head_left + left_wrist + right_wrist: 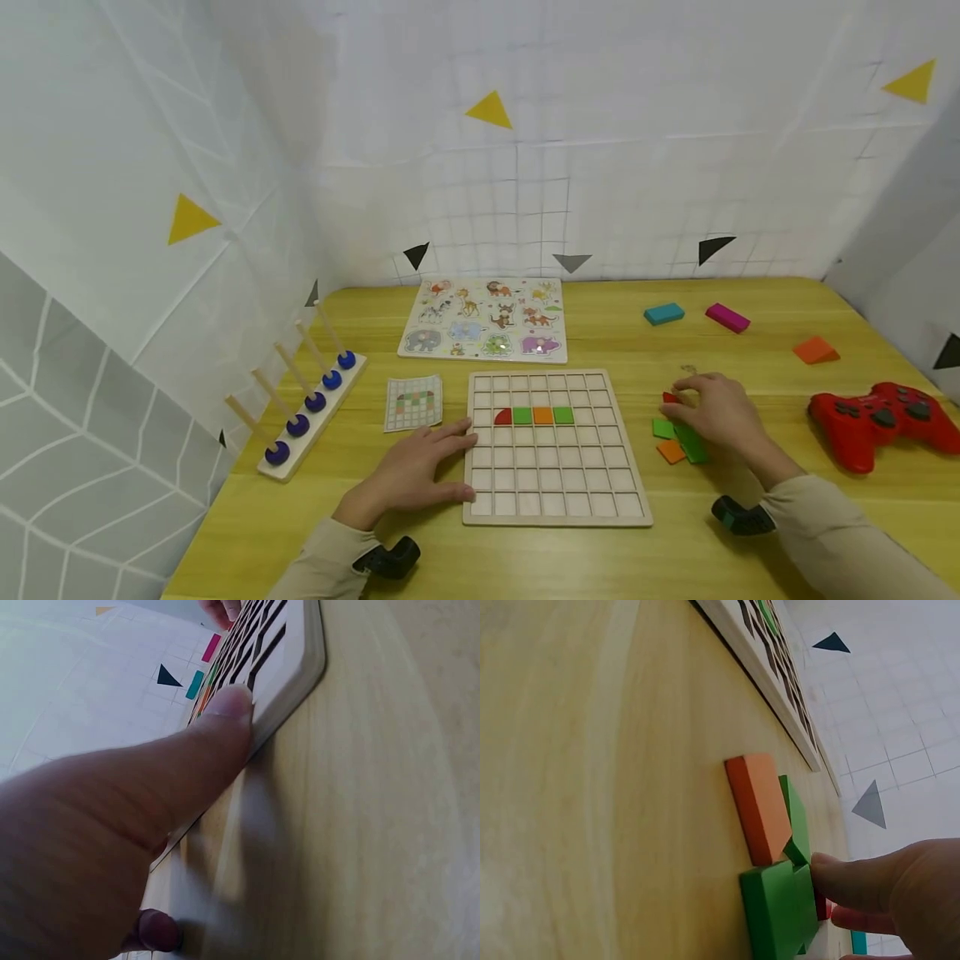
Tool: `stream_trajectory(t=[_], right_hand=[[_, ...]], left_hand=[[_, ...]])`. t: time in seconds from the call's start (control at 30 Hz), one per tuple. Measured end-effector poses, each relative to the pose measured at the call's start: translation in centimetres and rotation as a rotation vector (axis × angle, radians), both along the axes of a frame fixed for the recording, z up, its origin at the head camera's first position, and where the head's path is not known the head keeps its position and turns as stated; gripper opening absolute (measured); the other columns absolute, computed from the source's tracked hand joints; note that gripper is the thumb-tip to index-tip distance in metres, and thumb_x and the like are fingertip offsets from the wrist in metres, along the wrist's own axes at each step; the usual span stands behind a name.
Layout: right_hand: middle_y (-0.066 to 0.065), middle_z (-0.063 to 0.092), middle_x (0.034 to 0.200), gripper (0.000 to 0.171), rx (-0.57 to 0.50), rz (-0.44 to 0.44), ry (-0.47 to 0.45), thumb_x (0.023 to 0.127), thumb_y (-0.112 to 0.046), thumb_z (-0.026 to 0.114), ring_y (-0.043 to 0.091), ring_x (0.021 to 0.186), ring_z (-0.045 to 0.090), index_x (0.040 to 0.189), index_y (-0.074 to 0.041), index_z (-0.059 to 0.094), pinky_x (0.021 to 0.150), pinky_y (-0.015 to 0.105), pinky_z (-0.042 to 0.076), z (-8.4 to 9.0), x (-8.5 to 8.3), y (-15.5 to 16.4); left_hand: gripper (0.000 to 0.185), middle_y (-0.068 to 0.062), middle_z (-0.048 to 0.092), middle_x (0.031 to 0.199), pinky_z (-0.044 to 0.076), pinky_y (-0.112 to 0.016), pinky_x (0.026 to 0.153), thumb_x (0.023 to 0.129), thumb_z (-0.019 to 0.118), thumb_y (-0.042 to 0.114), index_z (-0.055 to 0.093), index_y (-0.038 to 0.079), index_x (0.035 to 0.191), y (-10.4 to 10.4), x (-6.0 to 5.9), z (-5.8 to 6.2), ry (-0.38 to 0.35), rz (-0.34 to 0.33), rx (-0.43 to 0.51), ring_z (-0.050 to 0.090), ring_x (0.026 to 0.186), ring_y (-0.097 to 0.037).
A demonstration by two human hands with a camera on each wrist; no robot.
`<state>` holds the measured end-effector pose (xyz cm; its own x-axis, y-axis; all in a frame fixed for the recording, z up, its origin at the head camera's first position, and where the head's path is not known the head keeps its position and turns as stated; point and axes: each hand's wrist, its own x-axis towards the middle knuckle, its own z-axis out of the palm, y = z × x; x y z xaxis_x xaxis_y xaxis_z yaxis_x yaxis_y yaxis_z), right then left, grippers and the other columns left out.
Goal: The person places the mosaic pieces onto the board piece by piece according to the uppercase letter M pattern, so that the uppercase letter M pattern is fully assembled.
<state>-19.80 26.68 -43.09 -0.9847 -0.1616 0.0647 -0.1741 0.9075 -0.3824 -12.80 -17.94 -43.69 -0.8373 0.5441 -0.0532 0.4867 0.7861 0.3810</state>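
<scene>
Flat left hand against grid board, right hand on tiles

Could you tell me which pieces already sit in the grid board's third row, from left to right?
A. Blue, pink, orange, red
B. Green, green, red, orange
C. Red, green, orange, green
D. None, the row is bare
C: the head view shows the grid board holding a red quarter-round piece, a green square, an orange square and another green square side by side.

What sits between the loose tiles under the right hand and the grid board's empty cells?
Nothing visible: bare table separates the loose tiles under the right hand from the grid board. The left hand rests at its far edge.
</scene>
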Motion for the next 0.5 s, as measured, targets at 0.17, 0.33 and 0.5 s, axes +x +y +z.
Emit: stream_trajectory(t=[0.17,0.33,0.5], right_hand=[[0.039,0.053,0.128,0.038,-0.004,-0.02,-0.02,0.087,-0.032,0.073,0.058,0.115,0.047,0.107,0.0,0.072,0.091,0.068,0.043,0.0,0.1,0.0],[0.039,0.055,0.127,0.028,-0.009,-0.005,0.019,0.088,-0.027,0.071,0.057,0.116,0.049,0.098,-0.002,0.075,0.091,0.067,0.045,0.1,0.0,-0.3],[0.036,0.055,0.13,0.023,-0.015,0.03,0.019,0.09,-0.026,0.069,0.056,0.119,0.049,0.094,-0.005,0.076,0.088,0.066,0.048,0.4,-0.1,-1.0]], left_hand=[[0.073,0.002,0.036,0.16,0.039,-0.055,0.11,0.086,0.064,0.063,0.049,0.025,0.146,0.0,-0.1,0.0,-0.005,-0.002,0.0,0.044,0.138,-0.035],[0.073,0.001,0.036,0.16,0.039,-0.054,0.11,0.086,0.064,0.063,0.049,0.025,0.146,0.0,-0.1,0.0,-0.018,-0.004,0.001,0.043,0.139,-0.035],[0.073,0.002,0.036,0.16,0.039,-0.053,0.11,0.085,0.064,0.063,0.049,0.025,0.146,0.0,-0.1,0.0,-0.025,0.0,0.007,0.043,0.139,-0.034]])
